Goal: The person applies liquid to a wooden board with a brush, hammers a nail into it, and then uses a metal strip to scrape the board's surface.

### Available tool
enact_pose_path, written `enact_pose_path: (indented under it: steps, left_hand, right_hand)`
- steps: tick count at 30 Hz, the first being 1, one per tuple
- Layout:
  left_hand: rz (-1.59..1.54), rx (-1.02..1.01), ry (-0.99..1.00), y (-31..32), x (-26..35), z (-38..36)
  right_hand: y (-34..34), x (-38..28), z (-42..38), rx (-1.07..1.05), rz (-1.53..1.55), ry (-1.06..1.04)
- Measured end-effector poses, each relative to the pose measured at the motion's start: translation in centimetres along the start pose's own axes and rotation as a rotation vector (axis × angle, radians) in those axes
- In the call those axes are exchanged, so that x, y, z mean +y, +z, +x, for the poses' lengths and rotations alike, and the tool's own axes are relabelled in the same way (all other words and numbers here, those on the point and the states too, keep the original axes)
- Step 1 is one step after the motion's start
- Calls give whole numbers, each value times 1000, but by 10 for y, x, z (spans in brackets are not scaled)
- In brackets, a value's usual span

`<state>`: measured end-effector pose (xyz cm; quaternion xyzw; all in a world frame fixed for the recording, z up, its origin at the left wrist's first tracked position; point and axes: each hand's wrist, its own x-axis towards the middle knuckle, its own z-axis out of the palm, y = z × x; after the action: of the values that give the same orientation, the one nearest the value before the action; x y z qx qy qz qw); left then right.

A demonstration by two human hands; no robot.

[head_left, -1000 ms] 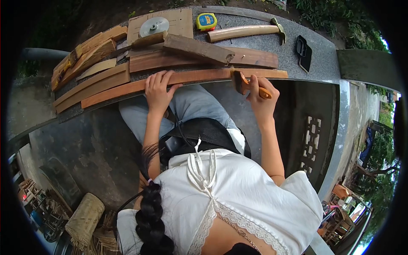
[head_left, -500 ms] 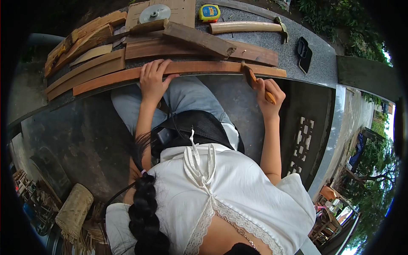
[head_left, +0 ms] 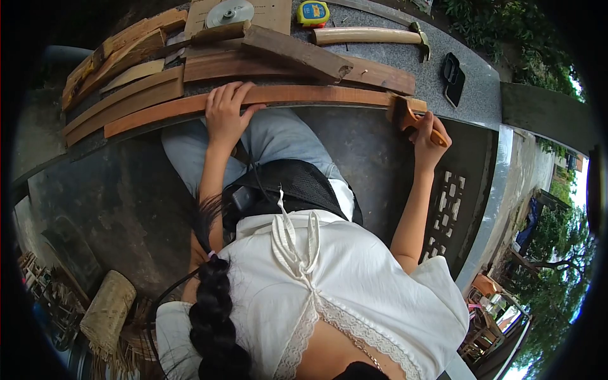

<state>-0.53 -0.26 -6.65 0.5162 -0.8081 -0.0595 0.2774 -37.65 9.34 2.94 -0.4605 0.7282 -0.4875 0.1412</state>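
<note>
A long curved reddish wooden strip lies along the near edge of the grey stone table. My left hand presses flat on the strip near its middle. A paintbrush with an orange wooden handle is gripped in my right hand. Its bristles touch the strip's right end.
More wooden slats are stacked at the left, and a dark plank lies across another board. Behind are a circular saw blade, a yellow tape measure, a hammer and a black case. A woven basket sits on the ground.
My right hand has drawn the brush rightward along the strip, from around its middle-right to its right end. My left hand stays pressed on the strip.
</note>
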Motion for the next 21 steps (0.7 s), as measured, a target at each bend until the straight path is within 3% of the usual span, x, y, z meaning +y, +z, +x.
enact_pose_path:
  steps: [2, 4, 6, 11, 14, 16, 18, 20, 21]
  left_hand:
    - [3, 5, 5, 1, -1, -1]
    - [1, 13, 16, 2, -1, 0]
    - [7, 4, 8, 1, 0, 0]
    - [21, 1, 21, -2, 2, 1]
    - [31, -2, 14, -1, 0, 0]
    - [28, 2, 17, 0, 0, 0]
    - [27, 1, 13, -1, 0, 0]
    - [24, -6, 12, 0, 1, 1]
    - [28, -8, 11, -1, 1, 1]
  right_hand:
    - [-10, 0, 12, 158, -26, 58]
    - [-6, -6, 16, 171, -141, -34]
    - [6, -2, 14, 47, -391, -186]
    - [29, -36, -11, -264, -110, -226]
    - [7, -5, 3, -14, 104, 88]
    - [-8, -3, 15, 117, -48, 82]
    - [-8, -7, 21, 97, -188, -26]
    - [13, -18, 17, 56, -554, -216]
    - [26, -30, 10, -5, -506, -294]
